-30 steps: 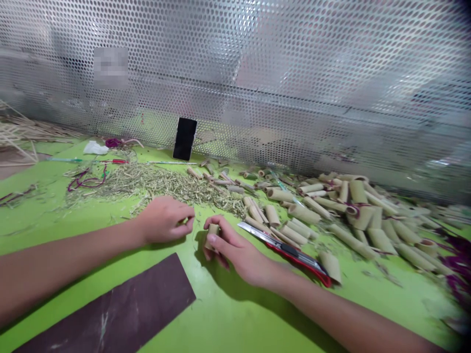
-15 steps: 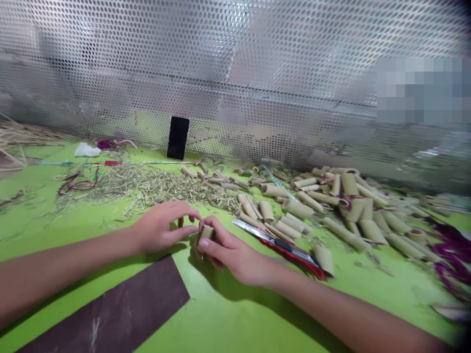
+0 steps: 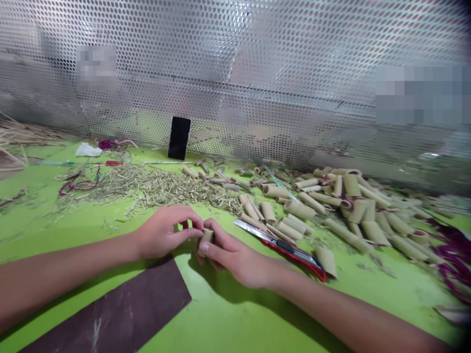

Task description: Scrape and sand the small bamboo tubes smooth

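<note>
A short bamboo tube [image 3: 207,237] is held upright, slightly tilted, between the thumb and fingers of my right hand [image 3: 235,252]. My left hand [image 3: 165,230] reaches in from the left, its thumb and index fingertips brought together at the tube's top end; whatever they pinch is too small to make out. Beneath my left forearm lies a dark brown sheet [image 3: 128,306]. Just beyond my right hand rests a red and black utility knife [image 3: 287,249] with its blade out.
Many cut bamboo tubes [image 3: 348,235] are heaped at the right, near purple string [image 3: 454,257]. Thin shavings [image 3: 165,189] spread behind my hands. A phone [image 3: 179,138] leans against a perforated metal screen [image 3: 228,103]. A red pen-like item [image 3: 113,163] and white crumpled material [image 3: 88,150] lie at the left.
My left thumb and index finger have closed together and come against the top of the tube. My right hand still grips it, nearly unmoved.
</note>
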Demonstrator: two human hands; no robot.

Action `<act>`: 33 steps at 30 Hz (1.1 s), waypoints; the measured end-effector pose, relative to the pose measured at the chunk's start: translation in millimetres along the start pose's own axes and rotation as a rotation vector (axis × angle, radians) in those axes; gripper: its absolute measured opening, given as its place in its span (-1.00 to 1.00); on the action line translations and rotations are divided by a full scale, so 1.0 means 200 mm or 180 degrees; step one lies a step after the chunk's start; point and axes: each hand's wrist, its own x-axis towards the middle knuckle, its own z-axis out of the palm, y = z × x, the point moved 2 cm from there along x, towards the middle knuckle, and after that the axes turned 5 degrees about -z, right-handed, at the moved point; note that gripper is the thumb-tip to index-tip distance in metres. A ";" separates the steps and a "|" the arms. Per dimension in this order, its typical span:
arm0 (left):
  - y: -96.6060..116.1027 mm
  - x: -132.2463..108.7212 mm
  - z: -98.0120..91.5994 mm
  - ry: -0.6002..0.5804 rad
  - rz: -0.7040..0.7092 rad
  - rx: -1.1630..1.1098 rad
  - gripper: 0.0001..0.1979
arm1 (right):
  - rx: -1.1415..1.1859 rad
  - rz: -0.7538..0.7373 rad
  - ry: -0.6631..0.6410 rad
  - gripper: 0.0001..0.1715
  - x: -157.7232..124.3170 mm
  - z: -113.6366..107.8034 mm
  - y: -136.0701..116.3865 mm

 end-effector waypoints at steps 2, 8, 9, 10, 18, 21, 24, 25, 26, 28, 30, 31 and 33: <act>0.00 0.00 0.00 0.0009 0.0046 0.0026 -0.79 | 0.0101 -0.0020 0.0008 -0.53 0.00 0.00 0.00; -0.03 0.00 0.00 0.0081 0.0449 0.0146 -0.79 | 0.0644 0.0047 -0.0147 -0.48 0.00 -0.01 0.02; -0.03 -0.01 0.00 0.0117 0.0578 0.0204 -0.79 | 0.0683 0.0056 -0.0178 -0.49 0.00 -0.02 0.02; -0.03 -0.01 0.01 0.0150 0.0698 0.0274 -0.79 | 0.0689 0.0065 -0.0205 -0.51 0.00 -0.02 0.02; 0.01 -0.01 0.00 0.0226 0.0735 0.0302 -0.78 | 0.0745 0.0297 -0.0237 -0.79 0.00 -0.03 0.01; 0.02 -0.01 0.00 0.0282 0.0953 0.0206 -0.80 | 0.0907 0.0320 -0.0249 -0.81 0.00 -0.01 0.01; 0.02 -0.02 0.00 0.0397 0.1138 0.0111 -0.82 | 0.1347 0.0314 -0.0370 -0.73 0.01 0.01 0.02; 0.02 -0.02 0.00 0.0439 0.1190 0.0109 -0.82 | 0.1462 0.0296 -0.0438 -0.72 0.01 0.02 0.02; 0.01 -0.02 0.00 0.0475 0.1234 0.0128 -0.82 | 0.1533 0.0272 -0.0505 -0.72 0.01 0.02 0.03; 0.01 -0.02 0.00 0.0529 0.1325 0.0212 -0.80 | 0.1585 0.0212 -0.0595 -0.76 0.02 0.03 0.03; 0.01 -0.02 -0.01 0.0526 0.1364 0.0345 -0.78 | 0.1610 0.0162 -0.0620 -0.80 0.02 0.03 0.03; 0.02 -0.02 -0.01 0.0518 0.1384 0.0410 -0.77 | 0.1620 0.0160 -0.0619 -0.81 0.02 0.03 0.03; 0.02 -0.03 -0.01 0.0492 0.1398 0.0543 -0.78 | 0.1618 0.0197 -0.0612 -0.83 0.02 0.03 0.03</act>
